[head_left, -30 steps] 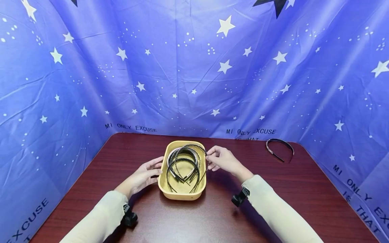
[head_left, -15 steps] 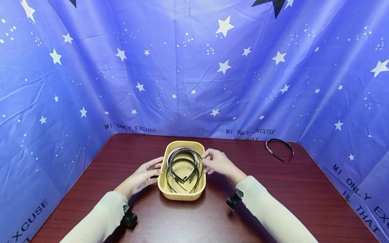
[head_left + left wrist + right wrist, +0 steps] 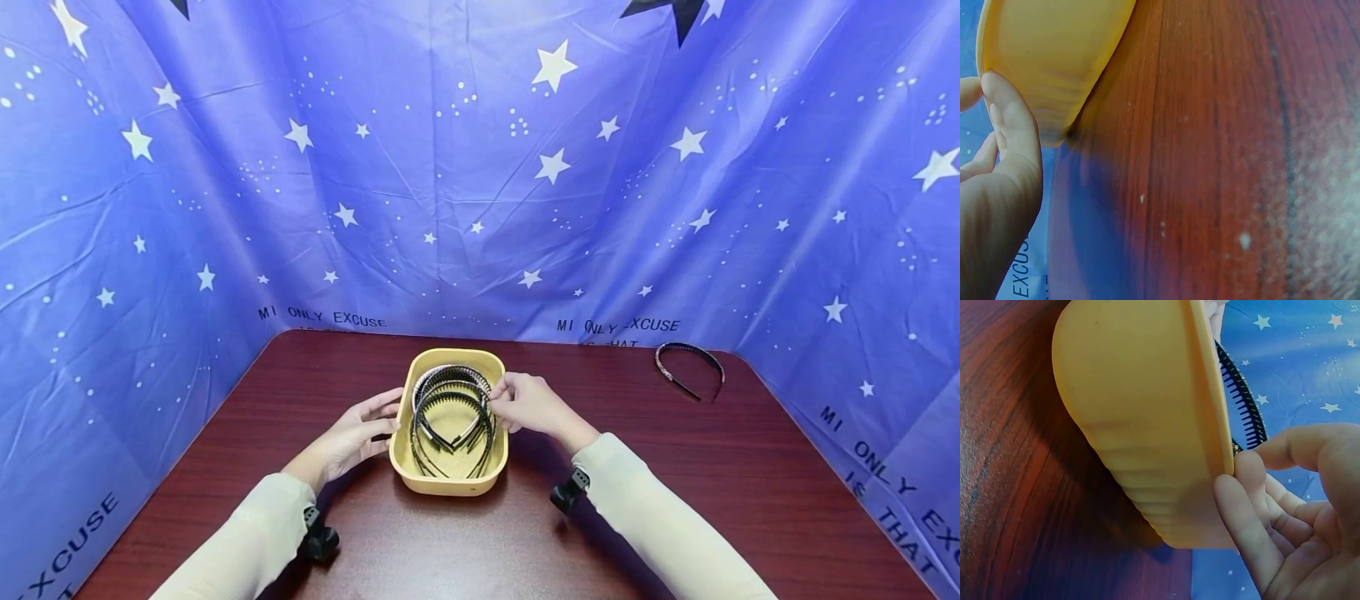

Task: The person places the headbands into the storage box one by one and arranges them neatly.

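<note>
In the head view a yellow plastic box (image 3: pixel 450 486) sits mid-table with several black toothed headbands (image 3: pixel 450 396) overlapping inside. My right hand (image 3: pixel 534 406) is at its right rim, thumb and fingers pinching a thin black headband (image 3: pixel 1244 394) whose arch and teeth rise above the rim in the right wrist view. The rest of that headband is hard to separate from the pile. My left hand (image 3: pixel 352 435) touches the box's left side with its fingers extended. In the left wrist view a fingertip (image 3: pixel 997 84) lies against the yellow wall by the rim.
One more headband, black with a glittery side (image 3: pixel 663 367), lies at the back right of the dark red wooden table (image 3: pixel 637 533). A blue star-printed cloth (image 3: pixel 450 167) surrounds the table's back and sides. Both wrists carry small black cameras.
My right hand has moved left and over the box rim, lowering its headband from above the rim down onto the others. My left hand and the box have stayed put.
</note>
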A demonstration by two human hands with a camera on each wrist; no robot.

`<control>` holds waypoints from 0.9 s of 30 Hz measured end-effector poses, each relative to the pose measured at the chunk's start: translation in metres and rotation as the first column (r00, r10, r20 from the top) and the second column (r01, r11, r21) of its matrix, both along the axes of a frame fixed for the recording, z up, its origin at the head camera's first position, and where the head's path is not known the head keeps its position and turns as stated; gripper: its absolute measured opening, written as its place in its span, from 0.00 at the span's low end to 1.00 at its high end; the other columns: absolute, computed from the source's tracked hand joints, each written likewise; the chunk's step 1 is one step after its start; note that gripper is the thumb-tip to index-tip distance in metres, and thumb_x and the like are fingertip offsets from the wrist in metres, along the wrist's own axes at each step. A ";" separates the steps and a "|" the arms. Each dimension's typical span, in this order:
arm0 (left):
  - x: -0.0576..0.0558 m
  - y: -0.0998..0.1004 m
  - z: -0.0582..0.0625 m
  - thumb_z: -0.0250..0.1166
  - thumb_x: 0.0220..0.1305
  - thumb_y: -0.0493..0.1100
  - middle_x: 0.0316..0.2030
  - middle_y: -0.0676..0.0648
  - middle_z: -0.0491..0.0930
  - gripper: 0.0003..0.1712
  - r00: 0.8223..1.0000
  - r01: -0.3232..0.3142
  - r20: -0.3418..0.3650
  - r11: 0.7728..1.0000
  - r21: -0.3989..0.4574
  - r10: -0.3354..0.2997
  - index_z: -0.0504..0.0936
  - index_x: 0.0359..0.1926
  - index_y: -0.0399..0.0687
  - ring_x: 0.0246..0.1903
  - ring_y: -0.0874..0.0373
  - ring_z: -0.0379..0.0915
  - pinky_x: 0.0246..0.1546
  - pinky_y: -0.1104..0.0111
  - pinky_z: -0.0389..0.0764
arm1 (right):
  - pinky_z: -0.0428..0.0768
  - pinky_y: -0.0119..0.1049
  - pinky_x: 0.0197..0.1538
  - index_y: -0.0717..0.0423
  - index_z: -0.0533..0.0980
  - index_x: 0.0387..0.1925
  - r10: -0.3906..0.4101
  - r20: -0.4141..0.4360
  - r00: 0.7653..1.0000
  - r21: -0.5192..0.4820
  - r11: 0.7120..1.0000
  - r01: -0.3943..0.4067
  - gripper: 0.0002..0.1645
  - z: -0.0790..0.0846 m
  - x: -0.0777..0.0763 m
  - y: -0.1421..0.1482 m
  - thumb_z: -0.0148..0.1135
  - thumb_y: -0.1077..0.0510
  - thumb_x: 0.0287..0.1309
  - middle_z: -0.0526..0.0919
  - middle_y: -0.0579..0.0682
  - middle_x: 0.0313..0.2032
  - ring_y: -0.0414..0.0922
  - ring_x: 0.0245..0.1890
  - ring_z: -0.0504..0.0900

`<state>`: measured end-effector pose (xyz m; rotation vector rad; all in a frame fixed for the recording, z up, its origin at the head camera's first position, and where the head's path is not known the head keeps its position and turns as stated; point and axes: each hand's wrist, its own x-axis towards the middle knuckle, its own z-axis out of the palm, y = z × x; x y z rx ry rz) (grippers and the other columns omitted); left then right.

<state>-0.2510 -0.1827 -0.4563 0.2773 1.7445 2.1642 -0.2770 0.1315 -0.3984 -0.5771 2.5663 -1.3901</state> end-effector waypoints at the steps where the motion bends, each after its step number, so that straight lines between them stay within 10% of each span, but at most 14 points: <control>1: 0.000 0.000 0.000 0.56 0.67 0.26 0.63 0.35 0.67 0.41 1.000 -0.001 0.001 1.000 0.000 0.001 0.51 0.77 0.36 0.49 0.57 0.76 0.50 0.62 0.81 | 0.85 0.41 0.26 0.61 0.77 0.36 0.002 -0.008 1.000 0.009 1.000 -0.002 0.07 0.000 0.000 0.000 0.62 0.62 0.56 0.82 0.51 0.26 0.45 0.21 0.83; 27: 0.000 0.000 0.000 0.56 0.67 0.27 0.63 0.37 0.68 0.41 1.000 0.001 0.003 1.000 -0.001 -0.001 0.51 0.77 0.36 0.49 0.57 0.77 0.51 0.60 0.80 | 0.83 0.36 0.24 0.57 0.79 0.34 0.036 -0.095 0.995 0.159 0.987 -0.020 0.03 0.002 -0.001 -0.006 0.63 0.62 0.57 0.81 0.46 0.22 0.42 0.16 0.81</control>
